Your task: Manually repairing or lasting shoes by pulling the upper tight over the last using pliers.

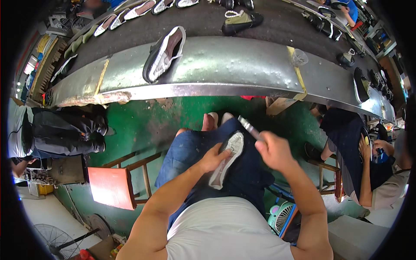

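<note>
Across my lap lies a pale shoe (235,146), white and silver at one end with a pinkish inside toward the other. My left hand (215,157) is closed on its side, the thumb laid over it. In my right hand (275,150), closed and raised just right of the shoe, is a slim silver hand tool (250,127) with a dark tip. That tool points up and left, apart from the shoe; its exact kind cannot be made out.
Ahead runs a metal-edged conveyor (225,60) bearing several shoes, one white-and-black shoe (164,54) at its near edge. A red-topped stool (112,187) and a standing person (65,130) are to the left. Right are a seated co-worker (368,164) and a green fan (281,216).
</note>
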{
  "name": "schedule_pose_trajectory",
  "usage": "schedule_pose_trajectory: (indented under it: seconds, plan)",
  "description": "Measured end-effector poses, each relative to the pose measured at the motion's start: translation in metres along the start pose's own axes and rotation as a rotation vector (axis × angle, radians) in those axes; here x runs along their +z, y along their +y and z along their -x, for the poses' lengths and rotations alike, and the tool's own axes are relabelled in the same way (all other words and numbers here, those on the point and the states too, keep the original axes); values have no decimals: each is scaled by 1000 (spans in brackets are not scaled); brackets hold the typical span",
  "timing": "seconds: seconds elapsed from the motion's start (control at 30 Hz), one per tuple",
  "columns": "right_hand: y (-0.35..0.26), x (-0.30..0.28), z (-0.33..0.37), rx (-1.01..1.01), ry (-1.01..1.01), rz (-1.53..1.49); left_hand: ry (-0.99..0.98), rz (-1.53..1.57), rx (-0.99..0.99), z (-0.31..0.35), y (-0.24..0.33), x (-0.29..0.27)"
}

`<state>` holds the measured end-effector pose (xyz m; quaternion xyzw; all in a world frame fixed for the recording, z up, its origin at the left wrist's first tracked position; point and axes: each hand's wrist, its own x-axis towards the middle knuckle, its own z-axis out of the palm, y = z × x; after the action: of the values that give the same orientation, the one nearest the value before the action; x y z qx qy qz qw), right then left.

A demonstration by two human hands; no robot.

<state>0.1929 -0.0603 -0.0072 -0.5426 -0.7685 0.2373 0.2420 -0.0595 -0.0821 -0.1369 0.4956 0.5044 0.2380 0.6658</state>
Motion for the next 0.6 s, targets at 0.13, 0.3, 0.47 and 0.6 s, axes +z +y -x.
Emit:
schedule_pose_trajectory:
  seconds: [0.13,0.3,0.47,0.6]
  plan:
    - [33,-43,-86,-214,341,335,-13,329,-56,-6,31,-37]
    - [88,-73,-180,-233,420,549,71,190,335,1,213,-82]
    - [101,-67,-194,-206,443,419,474,-830,741,-100,373,-134]
    - [98,-75,-192,-170,430,368,515,-1637,610,-206,435,-164]
